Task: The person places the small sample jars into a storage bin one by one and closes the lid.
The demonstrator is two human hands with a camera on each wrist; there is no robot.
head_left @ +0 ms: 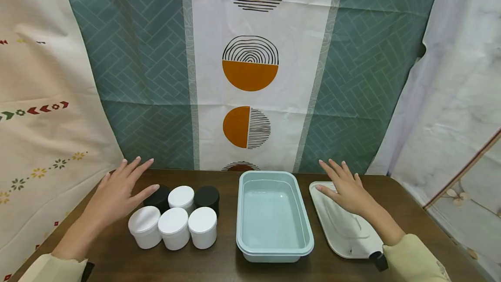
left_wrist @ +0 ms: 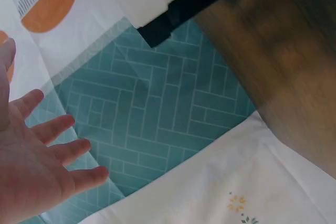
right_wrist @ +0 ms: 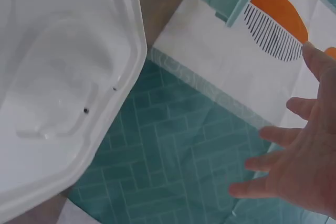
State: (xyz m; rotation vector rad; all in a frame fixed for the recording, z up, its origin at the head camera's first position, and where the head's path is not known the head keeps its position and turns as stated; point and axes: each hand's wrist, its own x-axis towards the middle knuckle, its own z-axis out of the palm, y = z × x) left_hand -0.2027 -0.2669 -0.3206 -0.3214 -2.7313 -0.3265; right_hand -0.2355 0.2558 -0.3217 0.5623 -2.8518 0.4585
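Six jars [head_left: 173,221], contents hidden, stand beside a blue basin [head_left: 274,219].

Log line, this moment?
left hand, right hand: empty | blue rectangular plastic tub: empty | white and black cylindrical jars: left of tub | white rectangular tray: right of tub

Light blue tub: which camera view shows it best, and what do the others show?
The head view: the light blue tub appears there with its whole rim and inside uncovered. The right wrist view catches only part of it, cut off at the top edge; the left wrist view shows none.
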